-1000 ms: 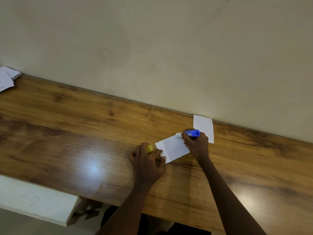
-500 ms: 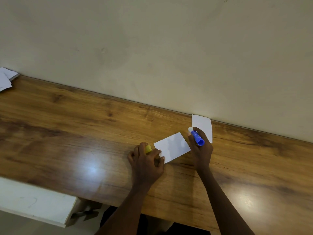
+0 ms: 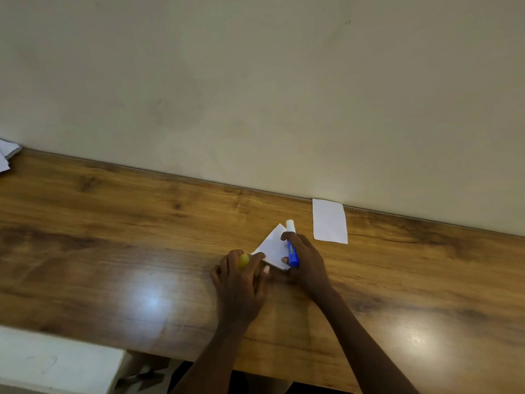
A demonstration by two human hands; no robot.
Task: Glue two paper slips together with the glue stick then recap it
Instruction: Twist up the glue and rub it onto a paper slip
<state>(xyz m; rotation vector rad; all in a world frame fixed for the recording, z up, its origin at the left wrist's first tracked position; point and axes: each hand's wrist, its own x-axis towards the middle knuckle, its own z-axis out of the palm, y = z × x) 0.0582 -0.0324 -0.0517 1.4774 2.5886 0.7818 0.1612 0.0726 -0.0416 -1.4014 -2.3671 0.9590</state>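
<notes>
My right hand (image 3: 305,260) grips the blue glue stick (image 3: 292,250), uncapped, its white tip pointing away toward the wall. The same hand's thumb and fingers also pinch a white paper slip (image 3: 272,247), which is tilted with one corner raised off the wooden table (image 3: 113,237). My left hand (image 3: 241,280) is curled around the yellow cap (image 3: 243,260) and its fingertips press the slip's near left corner. A second white paper slip (image 3: 329,221) lies flat by the wall, to the right of the hands and apart from them.
A small pile of white papers (image 3: 7,155) lies at the table's far left end against the wall. A white board or shelf (image 3: 56,362) sits below the table's near edge at lower left. The beige wall bounds the far side.
My right hand turned the glue stick from lying across the slip to pointing away, moved to the slip's right side, and took hold of it; the slip rotated and lifted. The left hand barely moved.
</notes>
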